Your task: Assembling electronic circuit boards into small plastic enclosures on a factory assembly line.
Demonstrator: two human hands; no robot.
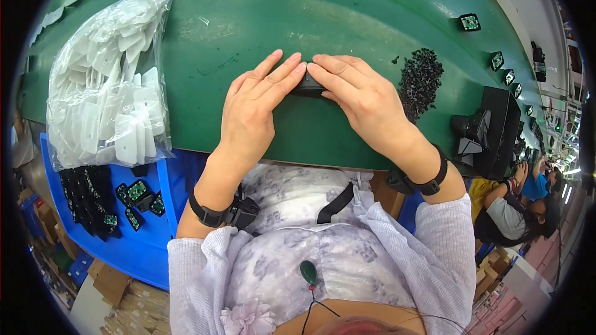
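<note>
Both hands meet over a small black plastic case (307, 85) on the green table in front of me, hiding most of it. My left hand (253, 102) lies on its left side, fingers together and fingertips pressing at its far edge. From the right, my right hand (363, 96) covers the other side, its fingers also together and its thumb tucked against the near part. The fingertips of the two hands almost touch. Nearest to my right hand is a pile of small black parts (421, 80); whatever lies under the palms is hidden.
A clear bag of white plastic plates (118, 80) lies at the left. Below it, a blue bin (146, 254) holds black cases with green circuit boards. A black box (496, 130) stands at the right. More circuit-board cases (470, 22) line the far right, where co-workers (515, 205) sit.
</note>
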